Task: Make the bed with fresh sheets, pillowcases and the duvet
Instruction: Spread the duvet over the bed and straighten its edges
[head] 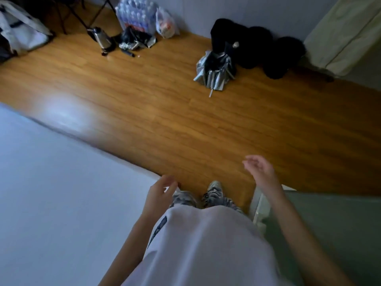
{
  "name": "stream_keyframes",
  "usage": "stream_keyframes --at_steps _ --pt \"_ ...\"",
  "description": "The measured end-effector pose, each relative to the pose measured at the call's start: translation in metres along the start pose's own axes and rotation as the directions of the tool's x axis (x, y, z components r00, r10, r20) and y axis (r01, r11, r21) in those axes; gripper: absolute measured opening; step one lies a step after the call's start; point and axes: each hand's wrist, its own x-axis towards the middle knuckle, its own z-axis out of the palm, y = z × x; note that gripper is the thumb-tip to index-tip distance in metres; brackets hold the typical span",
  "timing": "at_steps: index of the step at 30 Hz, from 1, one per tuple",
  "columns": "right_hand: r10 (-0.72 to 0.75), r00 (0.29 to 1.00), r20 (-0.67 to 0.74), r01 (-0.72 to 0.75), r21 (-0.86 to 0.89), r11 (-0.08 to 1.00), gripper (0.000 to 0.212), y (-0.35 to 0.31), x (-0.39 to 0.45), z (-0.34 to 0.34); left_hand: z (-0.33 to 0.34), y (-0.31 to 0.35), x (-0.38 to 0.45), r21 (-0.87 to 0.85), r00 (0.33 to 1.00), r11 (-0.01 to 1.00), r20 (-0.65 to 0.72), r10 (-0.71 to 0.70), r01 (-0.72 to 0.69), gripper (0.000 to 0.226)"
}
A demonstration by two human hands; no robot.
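Wooden floor (165, 112) stretches across the room, with a pale sheeted bed (51, 193) filling the lower left. Beside its corner hangs the left hand (159, 193), fingers loosely curled, holding nothing. A folded silver umbrella (214, 73) lies farther off. The right hand (260, 170) hovers apart, equally relaxed and unoccupied.

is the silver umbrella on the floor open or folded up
Folded. The silver umbrella lies collapsed on the wooden floor, its canopy bunched loosely around the shaft, not strapped tight.
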Motion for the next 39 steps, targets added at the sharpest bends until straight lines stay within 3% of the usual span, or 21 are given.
stream_keyframes --at_steps 6,14,20,25,32,39 --pt "-0.164 0.981 0.101 0.173 -0.088 0.981 0.017 -0.119 0.154 -0.021 -0.03 0.03 0.069 -0.097 0.972 0.99 -0.199 -0.124 0.106 0.026" --pt "-0.173 0.949 0.263 0.207 -0.106 0.973 0.014 -0.205 0.278 0.068 -0.079 0.053 0.194 -0.311 0.9 0.934 -0.335 -0.281 0.176 0.022" --pt "-0.174 0.899 0.403 0.257 -0.161 0.953 0.016 -0.301 0.359 0.133 -0.166 0.099 0.328 -0.351 0.899 0.935 -0.39 -0.197 0.052 0.028" --pt "-0.235 0.864 0.444 0.326 -0.138 0.935 0.012 -0.405 0.441 0.184 -0.262 0.14 0.419 -0.369 0.849 0.928 -0.506 -0.151 -0.055 0.028" --pt "-0.174 0.786 0.593 0.36 -0.211 0.909 0.011 -0.492 0.54 0.31 -0.334 0.112 0.511 -0.517 0.782 0.852 -0.499 -0.374 0.078 0.022" --pt "-0.112 0.633 0.766 0.441 -0.238 0.865 0.011 -0.621 0.649 0.481 -0.444 0.089 0.606 -0.644 0.602 0.738 -0.512 -0.613 0.203 0.023"
